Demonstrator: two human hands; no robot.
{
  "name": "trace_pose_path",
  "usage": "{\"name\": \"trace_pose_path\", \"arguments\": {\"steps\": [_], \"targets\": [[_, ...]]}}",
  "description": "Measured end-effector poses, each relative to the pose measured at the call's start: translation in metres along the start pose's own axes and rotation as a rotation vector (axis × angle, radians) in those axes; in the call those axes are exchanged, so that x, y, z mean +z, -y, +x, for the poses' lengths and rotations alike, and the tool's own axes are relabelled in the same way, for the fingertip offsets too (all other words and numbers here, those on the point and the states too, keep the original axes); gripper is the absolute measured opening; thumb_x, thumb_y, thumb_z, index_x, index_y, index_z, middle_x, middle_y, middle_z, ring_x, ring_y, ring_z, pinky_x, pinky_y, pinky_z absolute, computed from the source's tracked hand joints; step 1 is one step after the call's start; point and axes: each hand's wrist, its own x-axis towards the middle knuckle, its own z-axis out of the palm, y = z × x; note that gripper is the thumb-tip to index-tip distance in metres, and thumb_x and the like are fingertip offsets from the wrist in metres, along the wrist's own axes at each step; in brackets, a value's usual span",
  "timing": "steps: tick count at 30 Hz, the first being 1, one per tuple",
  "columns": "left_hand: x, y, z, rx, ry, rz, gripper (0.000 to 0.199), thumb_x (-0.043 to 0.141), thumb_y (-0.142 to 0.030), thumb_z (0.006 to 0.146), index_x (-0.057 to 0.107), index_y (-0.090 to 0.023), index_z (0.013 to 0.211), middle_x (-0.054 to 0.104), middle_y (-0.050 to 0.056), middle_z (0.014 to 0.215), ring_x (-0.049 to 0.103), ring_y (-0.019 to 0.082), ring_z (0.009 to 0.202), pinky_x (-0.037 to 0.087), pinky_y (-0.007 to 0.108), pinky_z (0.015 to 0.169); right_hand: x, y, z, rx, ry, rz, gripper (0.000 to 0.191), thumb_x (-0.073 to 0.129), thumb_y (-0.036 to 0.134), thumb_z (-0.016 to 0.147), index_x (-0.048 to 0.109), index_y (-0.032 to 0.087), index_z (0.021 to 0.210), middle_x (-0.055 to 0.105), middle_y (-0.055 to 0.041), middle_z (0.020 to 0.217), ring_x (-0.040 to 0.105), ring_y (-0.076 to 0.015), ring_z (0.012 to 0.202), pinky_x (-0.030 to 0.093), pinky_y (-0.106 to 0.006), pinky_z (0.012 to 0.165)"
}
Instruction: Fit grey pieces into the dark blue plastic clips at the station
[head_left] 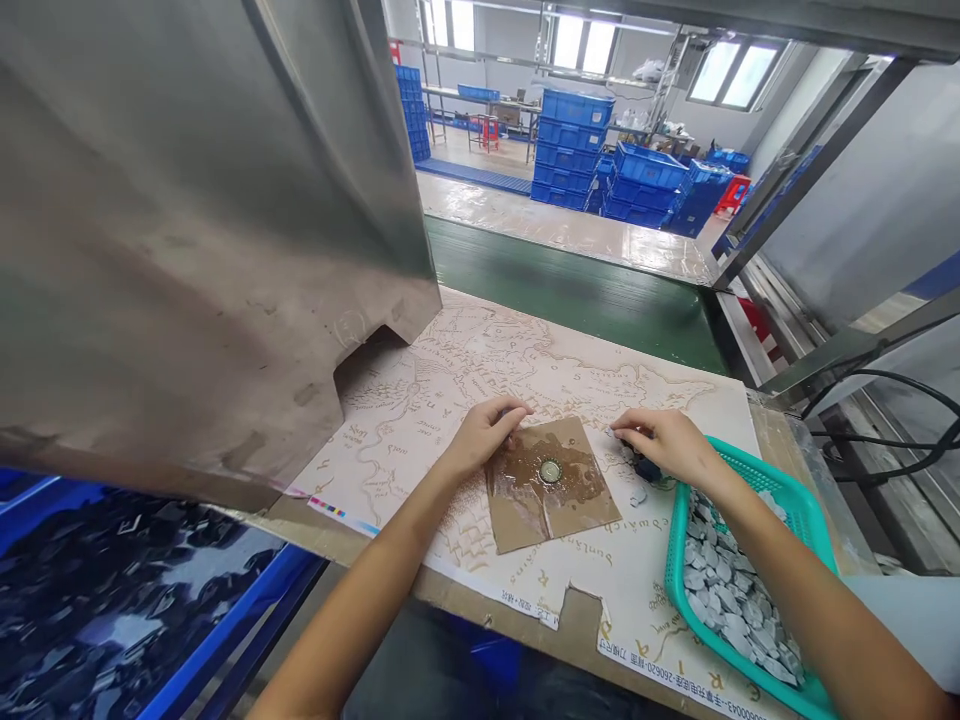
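Observation:
A square of brown cardboard (517,525) with wet-looking stains lies on the map-printed sheet. Near its middle is a small round greenish disc (550,471). At the cardboard's upper left corner is my left hand (484,435), its fingers curled together with the thumb; what they hold, if anything, is hidden. Right of the cardboard, my right hand (664,442) has thumb and fingers pinched at something too small to name. Under that hand sits a small dark object (643,466), partly covered. A small pale piece (638,497) lies just below it.
A green basket (679,590) of grey-white chips (731,590) stands under my right forearm. A large metal panel (225,250) rises at left above a blue bin (217,640) of dark pieces. Beyond the map sheet (450,370) runs a green belt (570,290); blue crates (574,150) stand behind.

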Motion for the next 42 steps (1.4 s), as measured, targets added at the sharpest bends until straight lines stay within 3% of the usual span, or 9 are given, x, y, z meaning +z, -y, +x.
{"name": "trace_pose_path", "arguments": {"steps": [3, 6, 10, 13, 18, 27, 38, 42], "targets": [[0.006, -0.004, -0.006, 0.141, -0.001, 0.146, 0.03, 0.056, -0.043, 0.073, 0.064, -0.017, 0.084, 0.057, -0.001, 0.065, 0.052, 0.012, 0.058, 0.041, 0.025, 0.06, 0.005, 0.01, -0.003, -0.055, 0.016, 0.141, 0.023, 0.048, 0.031, 0.08, 0.067, 0.017, 0.081, 0.065, -0.0025, 0.07, 0.057, -0.0154, 0.062, 0.041, -0.026, 0.058], [0.018, -0.009, -0.014, 0.306, 0.108, 0.204, 0.034, 0.065, -0.043, 0.071, 0.065, -0.017, 0.091, 0.061, 0.0, 0.068, 0.053, 0.013, 0.063, 0.042, 0.025, 0.064, 0.016, 0.028, -0.009, -0.101, -0.033, 0.391, 0.026, 0.054, 0.042, 0.076, 0.063, 0.017, 0.078, 0.062, -0.0028, 0.072, 0.053, -0.0141, 0.06, 0.04, -0.026, 0.055], [0.032, -0.009, -0.021, 0.533, 0.212, 0.148, 0.029, 0.058, -0.042, 0.08, 0.065, -0.015, 0.089, 0.065, 0.004, 0.074, 0.056, 0.013, 0.065, 0.043, 0.024, 0.063, 0.031, 0.047, -0.016, -0.024, 0.025, 0.693, 0.031, 0.066, 0.043, 0.066, 0.048, 0.018, 0.066, 0.048, 0.0034, 0.058, 0.043, -0.0102, 0.052, 0.034, -0.023, 0.049], [0.033, -0.009, -0.021, 0.624, 0.272, 0.142, 0.029, 0.052, -0.039, 0.085, 0.064, -0.013, 0.08, 0.062, 0.005, 0.069, 0.055, 0.013, 0.064, 0.043, 0.023, 0.062, 0.033, 0.052, -0.016, 0.065, 0.117, 0.854, 0.041, 0.074, 0.042, 0.058, 0.041, 0.018, 0.061, 0.042, 0.0062, 0.054, 0.042, -0.0086, 0.051, 0.032, -0.021, 0.049], [0.027, -0.01, -0.016, 0.654, 0.363, 0.148, 0.035, 0.047, -0.042, 0.088, 0.065, -0.014, 0.08, 0.061, 0.004, 0.069, 0.055, 0.012, 0.066, 0.043, 0.022, 0.063, 0.026, 0.048, -0.01, 0.121, 0.223, 0.952, 0.046, 0.082, 0.035, 0.049, 0.041, 0.016, 0.057, 0.044, 0.0064, 0.052, 0.041, -0.0068, 0.051, 0.029, -0.018, 0.049], [0.025, -0.008, -0.012, 0.652, 0.406, 0.091, 0.031, 0.05, -0.04, 0.087, 0.064, -0.014, 0.079, 0.062, 0.004, 0.073, 0.056, 0.012, 0.068, 0.042, 0.021, 0.065, 0.025, 0.051, -0.012, 0.113, 0.234, 0.978, 0.045, 0.083, 0.033, 0.052, 0.041, 0.017, 0.058, 0.045, 0.0061, 0.053, 0.045, -0.0088, 0.053, 0.035, -0.019, 0.049], [0.019, -0.009, -0.009, 0.602, 0.457, 0.095, 0.019, 0.056, -0.032, 0.084, 0.064, -0.015, 0.08, 0.065, 0.004, 0.077, 0.058, 0.013, 0.072, 0.043, 0.022, 0.068, 0.025, 0.056, -0.014, 0.017, 0.11, 0.796, 0.046, 0.077, 0.046, 0.06, 0.04, 0.019, 0.058, 0.045, 0.0035, 0.056, 0.043, -0.0099, 0.053, 0.036, -0.021, 0.047], [0.015, -0.015, -0.009, 0.515, 0.531, 0.079, 0.013, 0.059, -0.028, 0.082, 0.064, -0.017, 0.079, 0.067, 0.003, 0.078, 0.059, 0.013, 0.073, 0.043, 0.022, 0.069, 0.024, 0.057, -0.017, -0.073, 0.022, 0.628, 0.045, 0.071, 0.05, 0.066, 0.039, 0.019, 0.056, 0.046, 0.0023, 0.055, 0.041, -0.0106, 0.052, 0.033, -0.022, 0.046]]}}
